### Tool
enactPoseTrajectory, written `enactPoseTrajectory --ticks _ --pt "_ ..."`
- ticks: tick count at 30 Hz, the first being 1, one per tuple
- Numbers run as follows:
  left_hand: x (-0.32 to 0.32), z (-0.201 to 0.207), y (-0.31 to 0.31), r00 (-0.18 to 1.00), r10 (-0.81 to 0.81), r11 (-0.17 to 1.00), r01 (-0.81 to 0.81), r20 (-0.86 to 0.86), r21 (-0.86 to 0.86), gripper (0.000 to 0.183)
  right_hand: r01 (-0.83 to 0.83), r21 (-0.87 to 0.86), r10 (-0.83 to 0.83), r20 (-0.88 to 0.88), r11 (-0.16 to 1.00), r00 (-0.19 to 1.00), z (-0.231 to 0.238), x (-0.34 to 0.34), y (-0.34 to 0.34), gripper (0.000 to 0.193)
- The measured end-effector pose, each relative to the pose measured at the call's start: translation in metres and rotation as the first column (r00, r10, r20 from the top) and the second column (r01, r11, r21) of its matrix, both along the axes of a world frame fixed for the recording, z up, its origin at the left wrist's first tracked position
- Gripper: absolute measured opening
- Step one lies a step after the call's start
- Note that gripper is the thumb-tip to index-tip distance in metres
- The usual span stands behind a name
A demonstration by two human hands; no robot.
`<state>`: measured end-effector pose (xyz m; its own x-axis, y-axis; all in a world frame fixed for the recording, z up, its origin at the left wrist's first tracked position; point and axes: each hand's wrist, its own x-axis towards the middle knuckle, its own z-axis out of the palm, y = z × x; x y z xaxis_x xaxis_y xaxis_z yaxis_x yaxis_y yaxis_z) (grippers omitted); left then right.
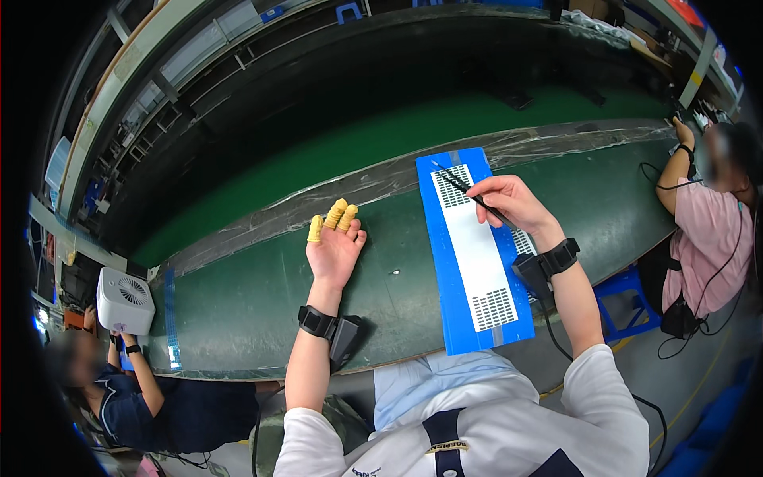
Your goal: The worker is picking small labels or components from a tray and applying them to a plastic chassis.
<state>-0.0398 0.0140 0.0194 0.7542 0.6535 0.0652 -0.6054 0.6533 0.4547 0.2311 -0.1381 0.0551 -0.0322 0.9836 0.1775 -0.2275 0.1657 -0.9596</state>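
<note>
My right hand point(515, 205) holds black tweezers point(459, 184), their tips pointing to the far left over the far end of a blue board point(439, 238). Taped to that board is a long white sheet point(475, 253) with groups of small dark rectangles at both ends. Part of a second group shows beside my right wrist. Palm up, my left hand point(334, 253) is raised over the green tabletop left of the board, with yellow finger cots point(335, 215) on three fingers. It is open and holds nothing visible. Whether the tweezer tips grip anything is too small to tell.
A tiny pale and dark bit point(395, 272) lies on the green tabletop point(238, 294) between my left hand and the board. A white fan unit point(125, 300) stands at the left end. Co-workers sit at both sides. A blue stool point(628, 306) is at the right.
</note>
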Motion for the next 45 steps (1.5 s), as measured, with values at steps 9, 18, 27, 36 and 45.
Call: enactPoseTrajectory --ticks 9,18,27,36,45 --pt "0.001 0.001 -0.001 1.000 0.008 1.000 -0.008 -0.014 0.000 0.039 0.139 0.192 -0.157 0.080 0.971 0.984 -0.001 -0.001 -0.001 0.020" --pt "-0.001 -0.002 -0.002 0.997 0.025 0.998 -0.021 -0.068 0.062 0.039 0.464 0.119 -0.418 -0.285 0.878 0.863 -0.004 0.006 0.002 0.027" --pt "-0.001 -0.006 0.001 0.996 -0.001 0.987 0.016 -0.091 0.161 0.040 0.520 -0.049 -0.518 -0.214 0.853 0.828 -0.024 0.026 0.009 0.030" --pt "0.001 -0.007 -0.001 0.992 -0.001 0.987 0.022 -0.129 0.160 0.040 0.379 -0.194 -0.393 -0.033 0.905 0.919 -0.023 0.024 0.009 0.045" --pt "0.002 -0.006 -0.004 0.961 -0.024 0.949 0.108 -0.274 0.296 0.044 0.338 -0.297 -0.314 0.129 0.893 0.941 -0.027 0.026 0.011 0.030"
